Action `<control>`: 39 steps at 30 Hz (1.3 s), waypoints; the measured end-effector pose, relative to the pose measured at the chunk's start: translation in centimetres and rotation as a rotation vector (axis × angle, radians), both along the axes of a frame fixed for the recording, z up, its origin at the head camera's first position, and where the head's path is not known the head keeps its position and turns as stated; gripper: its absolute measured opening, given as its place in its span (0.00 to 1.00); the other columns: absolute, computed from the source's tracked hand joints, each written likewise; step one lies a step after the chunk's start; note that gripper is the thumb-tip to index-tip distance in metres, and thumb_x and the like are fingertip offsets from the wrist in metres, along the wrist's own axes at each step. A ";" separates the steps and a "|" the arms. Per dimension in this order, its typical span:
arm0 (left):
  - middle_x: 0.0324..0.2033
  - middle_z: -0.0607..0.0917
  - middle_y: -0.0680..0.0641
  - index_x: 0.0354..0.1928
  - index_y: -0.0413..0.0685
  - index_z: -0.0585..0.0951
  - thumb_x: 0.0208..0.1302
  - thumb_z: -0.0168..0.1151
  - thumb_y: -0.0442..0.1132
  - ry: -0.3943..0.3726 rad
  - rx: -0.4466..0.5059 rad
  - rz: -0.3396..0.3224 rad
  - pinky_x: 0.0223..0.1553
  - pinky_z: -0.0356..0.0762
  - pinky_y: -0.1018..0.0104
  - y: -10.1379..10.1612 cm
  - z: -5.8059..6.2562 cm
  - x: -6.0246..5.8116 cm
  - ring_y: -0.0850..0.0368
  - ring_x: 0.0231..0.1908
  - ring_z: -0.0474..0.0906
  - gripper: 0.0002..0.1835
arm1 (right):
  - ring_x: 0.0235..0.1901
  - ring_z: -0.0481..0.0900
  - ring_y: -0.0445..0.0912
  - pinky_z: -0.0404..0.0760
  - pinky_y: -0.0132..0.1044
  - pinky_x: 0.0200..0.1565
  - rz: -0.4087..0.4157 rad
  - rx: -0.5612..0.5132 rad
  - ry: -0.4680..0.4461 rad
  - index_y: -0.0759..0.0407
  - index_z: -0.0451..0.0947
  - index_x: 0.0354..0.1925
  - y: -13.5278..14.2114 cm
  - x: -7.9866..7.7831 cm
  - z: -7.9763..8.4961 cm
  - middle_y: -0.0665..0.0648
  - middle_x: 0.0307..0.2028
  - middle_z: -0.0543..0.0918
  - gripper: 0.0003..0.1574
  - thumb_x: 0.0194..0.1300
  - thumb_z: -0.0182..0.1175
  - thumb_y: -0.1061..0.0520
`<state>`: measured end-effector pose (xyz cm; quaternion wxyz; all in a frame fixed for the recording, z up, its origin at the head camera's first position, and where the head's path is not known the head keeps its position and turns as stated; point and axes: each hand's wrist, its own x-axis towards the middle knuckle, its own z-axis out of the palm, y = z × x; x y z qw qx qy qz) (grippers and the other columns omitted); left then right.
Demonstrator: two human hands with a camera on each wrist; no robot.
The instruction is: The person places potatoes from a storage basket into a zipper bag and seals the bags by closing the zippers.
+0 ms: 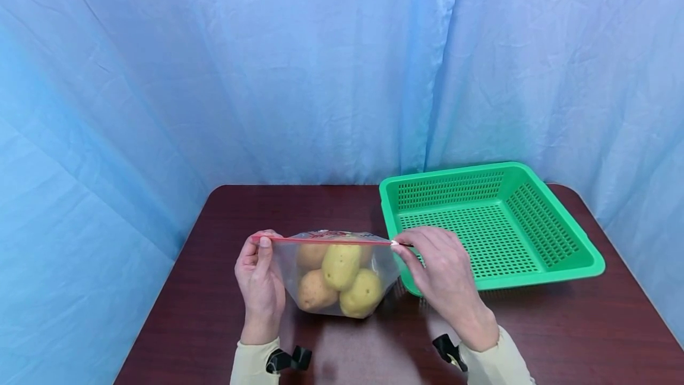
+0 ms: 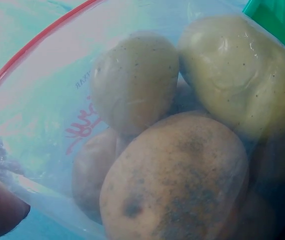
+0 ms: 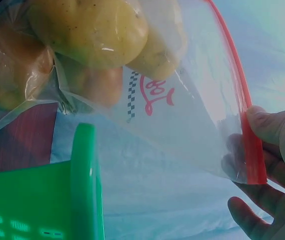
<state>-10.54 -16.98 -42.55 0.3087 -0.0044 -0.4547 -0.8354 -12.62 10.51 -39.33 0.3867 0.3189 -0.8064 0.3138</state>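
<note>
A clear zip bag [image 1: 285, 254] with a red strip along its top holds several potatoes [image 1: 342, 267], some yellowish, some browner. My left hand [image 1: 262, 281] pinches the strip's left end between thumb and fingers. At the opposite end, my right hand [image 1: 443, 269] pinches the corner beside a small white piece. The strip is stretched nearly straight between both hands. In the right wrist view, the thumb presses on the red strip [image 3: 237, 75], with fingers behind the plastic. Only a thumb tip of the left hand shows in the left wrist view, beside potatoes [image 2: 177, 175] seen through the plastic.
A green perforated basket [image 1: 550, 278] stands on the dark wooden table [image 1: 187, 302] at the right, just beyond my right hand. Blue curtains [image 1: 299, 76] hang behind the table and along its sides. Black straps [image 1: 288, 359] are on both wrists.
</note>
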 end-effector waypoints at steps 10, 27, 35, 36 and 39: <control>0.36 0.87 0.46 0.43 0.39 0.84 0.76 0.56 0.27 0.001 0.012 -0.001 0.52 0.80 0.68 -0.2 -0.2 0.0 0.57 0.40 0.82 0.08 | 0.38 0.85 0.50 0.79 0.51 0.45 -0.025 0.014 -0.037 0.57 0.86 0.40 1.0 0.3 -0.1 0.50 0.35 0.88 0.23 0.79 0.56 0.42; 0.36 0.87 0.45 0.42 0.38 0.84 0.76 0.56 0.27 0.001 0.036 -0.002 0.51 0.80 0.68 -0.1 -0.3 -0.1 0.57 0.39 0.83 0.08 | 0.39 0.85 0.51 0.77 0.49 0.46 -0.079 0.034 -0.079 0.57 0.86 0.40 2.4 0.6 -0.2 0.52 0.35 0.88 0.26 0.79 0.54 0.39; 0.37 0.87 0.45 0.43 0.36 0.84 0.75 0.55 0.25 0.046 0.059 -0.033 0.51 0.80 0.68 -0.4 -0.6 0.0 0.56 0.41 0.83 0.08 | 0.39 0.84 0.51 0.77 0.50 0.46 -0.081 0.031 -0.086 0.58 0.86 0.41 2.7 0.6 -0.4 0.52 0.36 0.88 0.26 0.79 0.54 0.39; 0.37 0.87 0.45 0.43 0.36 0.84 0.75 0.55 0.25 0.049 0.062 -0.035 0.51 0.80 0.69 -0.4 -0.6 0.0 0.56 0.41 0.83 0.08 | 0.39 0.84 0.51 0.77 0.49 0.46 -0.077 0.022 -0.088 0.58 0.86 0.41 2.7 0.6 -0.4 0.52 0.36 0.88 0.25 0.78 0.55 0.40; 0.38 0.87 0.46 0.43 0.38 0.83 0.75 0.55 0.25 0.058 0.079 -0.041 0.50 0.80 0.69 -0.4 -0.7 0.1 0.56 0.41 0.83 0.08 | 0.40 0.84 0.48 0.77 0.40 0.47 -0.034 -0.041 -0.175 0.58 0.86 0.42 2.6 0.7 -0.8 0.51 0.37 0.87 0.13 0.74 0.64 0.49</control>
